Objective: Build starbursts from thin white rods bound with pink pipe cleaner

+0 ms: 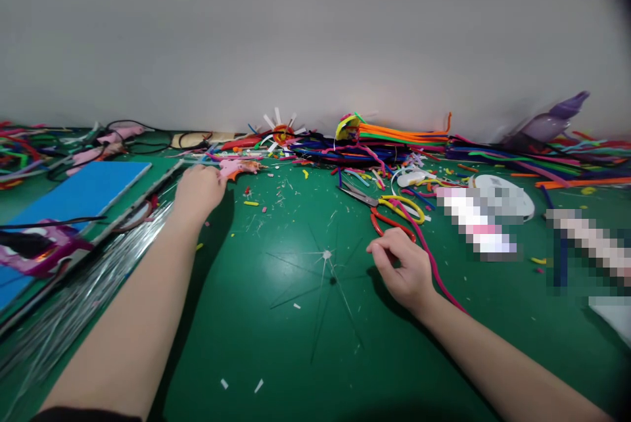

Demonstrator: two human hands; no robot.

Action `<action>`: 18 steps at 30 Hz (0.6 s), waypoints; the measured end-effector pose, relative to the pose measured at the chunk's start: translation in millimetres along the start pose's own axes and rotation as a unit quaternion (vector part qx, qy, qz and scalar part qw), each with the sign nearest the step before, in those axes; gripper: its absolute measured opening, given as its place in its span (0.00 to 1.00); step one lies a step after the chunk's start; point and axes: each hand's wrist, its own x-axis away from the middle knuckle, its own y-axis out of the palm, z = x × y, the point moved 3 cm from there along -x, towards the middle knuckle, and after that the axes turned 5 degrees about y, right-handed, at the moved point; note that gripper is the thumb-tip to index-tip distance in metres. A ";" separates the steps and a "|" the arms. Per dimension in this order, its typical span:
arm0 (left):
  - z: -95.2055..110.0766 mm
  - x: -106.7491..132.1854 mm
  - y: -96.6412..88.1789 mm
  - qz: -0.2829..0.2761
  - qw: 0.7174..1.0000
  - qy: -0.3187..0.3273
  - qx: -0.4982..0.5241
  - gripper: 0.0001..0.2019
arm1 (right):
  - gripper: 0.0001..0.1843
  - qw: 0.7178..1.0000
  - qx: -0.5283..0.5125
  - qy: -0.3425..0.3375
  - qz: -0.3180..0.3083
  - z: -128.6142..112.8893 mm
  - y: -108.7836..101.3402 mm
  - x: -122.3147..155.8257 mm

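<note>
My left hand [201,187] is closed around a pink hot glue gun [239,167] that lies toward the back of the table, its orange nozzle end pointing right. My right hand [401,269] hovers over the table at the right, thumb and fingers pinched together; whatever is between them is too small to make out. Between my hands stands a spidery shape of thin clear strands [327,255], spreading from a whitish centre, with its shadow below. Scissors [377,204] with yellow and red handles lie just beyond my right hand.
Clear strands [113,257] lie in a bundle at the left, beside a blue board [93,192] with a purple device [46,248]. Colourful pipe cleaners [404,133] pile along the wall. A white spool [503,197] and a pink cord [434,264] are at the right.
</note>
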 end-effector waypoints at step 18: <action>2.3 1.5 12.5 0.041 0.998 -0.054 0.020 0.18 | 0.09 1.000 0.003 -0.001 0.002 0.9 1.9 -4.4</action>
